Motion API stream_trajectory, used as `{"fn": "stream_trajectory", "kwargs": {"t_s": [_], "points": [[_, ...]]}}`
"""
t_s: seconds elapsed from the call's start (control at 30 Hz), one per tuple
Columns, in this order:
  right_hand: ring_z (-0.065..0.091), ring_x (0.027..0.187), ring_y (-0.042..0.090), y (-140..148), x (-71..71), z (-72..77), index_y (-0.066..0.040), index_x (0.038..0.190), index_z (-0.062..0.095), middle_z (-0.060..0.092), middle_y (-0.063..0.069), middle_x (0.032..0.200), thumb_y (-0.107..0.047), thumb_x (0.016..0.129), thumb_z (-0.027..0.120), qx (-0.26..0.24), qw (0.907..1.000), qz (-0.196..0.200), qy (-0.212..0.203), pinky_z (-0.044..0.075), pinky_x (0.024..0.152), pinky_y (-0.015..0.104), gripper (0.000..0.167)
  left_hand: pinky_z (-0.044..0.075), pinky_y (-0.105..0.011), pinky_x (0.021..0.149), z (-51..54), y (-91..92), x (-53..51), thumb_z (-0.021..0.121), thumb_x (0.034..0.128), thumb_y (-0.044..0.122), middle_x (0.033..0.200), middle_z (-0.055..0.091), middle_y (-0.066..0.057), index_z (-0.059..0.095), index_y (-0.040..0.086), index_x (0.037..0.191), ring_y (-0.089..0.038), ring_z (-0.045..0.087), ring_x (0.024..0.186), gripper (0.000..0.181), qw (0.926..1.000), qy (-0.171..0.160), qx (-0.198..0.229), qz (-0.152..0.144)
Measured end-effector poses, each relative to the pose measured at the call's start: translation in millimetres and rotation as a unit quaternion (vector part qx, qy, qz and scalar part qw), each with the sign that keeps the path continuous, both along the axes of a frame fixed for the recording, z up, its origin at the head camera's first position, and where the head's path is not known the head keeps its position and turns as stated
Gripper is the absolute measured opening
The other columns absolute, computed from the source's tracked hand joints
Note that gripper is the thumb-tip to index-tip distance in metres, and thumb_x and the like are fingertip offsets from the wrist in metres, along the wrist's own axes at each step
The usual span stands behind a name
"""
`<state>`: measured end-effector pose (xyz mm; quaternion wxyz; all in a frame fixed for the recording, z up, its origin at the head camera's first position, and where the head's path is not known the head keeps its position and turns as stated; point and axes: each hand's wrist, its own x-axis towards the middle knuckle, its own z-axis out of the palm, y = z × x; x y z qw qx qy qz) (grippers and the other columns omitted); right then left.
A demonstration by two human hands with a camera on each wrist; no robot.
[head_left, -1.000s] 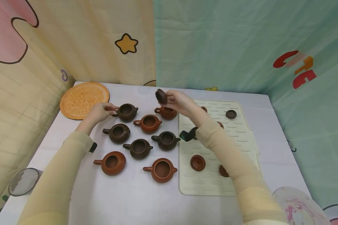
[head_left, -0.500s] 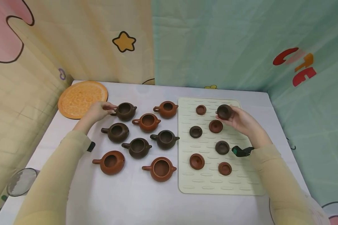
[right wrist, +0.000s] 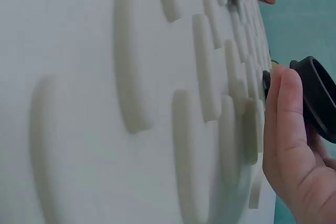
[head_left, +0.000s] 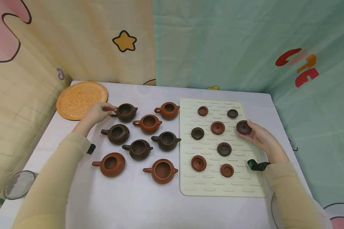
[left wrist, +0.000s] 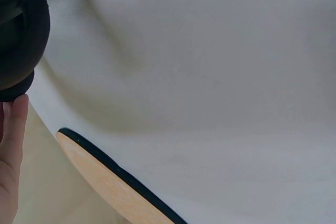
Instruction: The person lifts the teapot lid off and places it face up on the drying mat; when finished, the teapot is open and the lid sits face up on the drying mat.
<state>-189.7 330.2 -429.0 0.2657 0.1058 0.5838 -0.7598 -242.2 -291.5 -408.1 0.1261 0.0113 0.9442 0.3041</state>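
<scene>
My left hand pinches the handle of a dark brown clay teapot at the back left; the pot stands lidless on the table. Close up in the left wrist view, its dark handle meets my fingertips. On the right, my right hand holds a dark teapot lid at the right side of the cream mat. The lid's hollow underside faces up in the head view. In the right wrist view the lid sits between thumb and straight fingers, low over the mat; contact there cannot be told.
Several lidless teapots, reddish and dark, stand left of the mat. Several lids, such as a reddish one and a dark one, lie on it. An orange round board is back left; a glass stands front left.
My right hand has carried the dark lid from above the teapots rightward to the mat's right side, then lower and nearer. My left hand has stayed at the teapot handle.
</scene>
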Motion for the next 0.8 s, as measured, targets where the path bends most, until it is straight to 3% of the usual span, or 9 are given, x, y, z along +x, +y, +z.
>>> {"fn": "stream_trajectory", "kwargs": {"t_s": [0.13, 0.3, 0.37, 0.63, 0.8], "points": [[0.068, 0.09, 0.003, -4, 0.7, -6.0, 0.012, 0.151, 0.002, 0.066, -0.006, 0.102, -0.044, 0.103, 0.037, 0.123, 0.9911, 0.019, 0.046, 0.055, 0.084, 0.019, 0.082, 0.043, -0.054, 0.098, 0.5, -0.1, 1.3, 0.057, 0.0985, 0.009, 0.124, 0.063, -0.026, 0.063, 0.002, 0.129, -0.04, 0.058, 0.114, 0.031, 1.0, -0.003, 0.0, 0.005], [0.061, 0.087, -0.008, -13, 1.8, -5.8, 0.012, 0.152, 0.012, 0.041, 0.024, 0.135, -0.045, 0.103, 0.039, 0.247, 0.9661, 0.02, 0.073, 0.054, 0.087, 0.018, 0.079, 0.042, -0.055, 0.099, 0.1, -1.8, 1.9, 0.057, 0.0987, 0.01, 0.125, 0.063, -0.027, 0.062, 0.001, 0.129, -0.041, 0.057, 0.114, 0.032, 1.0, -0.002, 0.001, 0.0], [0.059, 0.085, -0.011, -16, 1.6, -5.6, 0.011, 0.151, 0.02, 0.031, 0.03, 0.145, -0.045, 0.103, 0.041, 0.286, 0.9548, 0.022, 0.077, 0.054, 0.086, 0.018, 0.077, 0.042, -0.056, 0.099, 0.0, -2.8, 1.8, 0.058, 0.0987, 0.012, 0.125, 0.062, -0.027, 0.062, 0.001, 0.129, -0.041, 0.057, 0.114, 0.032, 1.0, -0.001, -0.001, 0.0], [0.058, 0.077, -0.013, -19, 1.2, -3.7, 0.004, 0.151, 0.032, 0.032, 0.031, 0.152, -0.054, 0.101, 0.042, 0.39, 0.9169, 0.041, 0.074, 0.05, 0.088, 0.019, 0.077, 0.043, -0.055, 0.097, 0.6, -1.7, 2.6, 0.058, 0.0989, 0.012, 0.125, 0.062, -0.026, 0.062, 0.002, 0.129, -0.041, 0.057, 0.113, 0.032, 1.0, -0.002, -0.003, 0.004], [0.055, 0.076, -0.016, -15, 2.0, -4.6, 0.005, 0.149, 0.034, 0.034, 0.032, 0.152, -0.052, 0.101, 0.042, 0.413, 0.9048, 0.061, 0.085, 0.05, 0.087, 0.019, 0.075, 0.042, -0.056, 0.098, 1.7, -0.3, 2.2, 0.056, 0.0994, 0.011, 0.125, 0.062, -0.027, 0.061, 0.002, 0.13, -0.041, 0.056, 0.115, 0.032, 1.0, -0.006, -0.002, 0.003]]}}
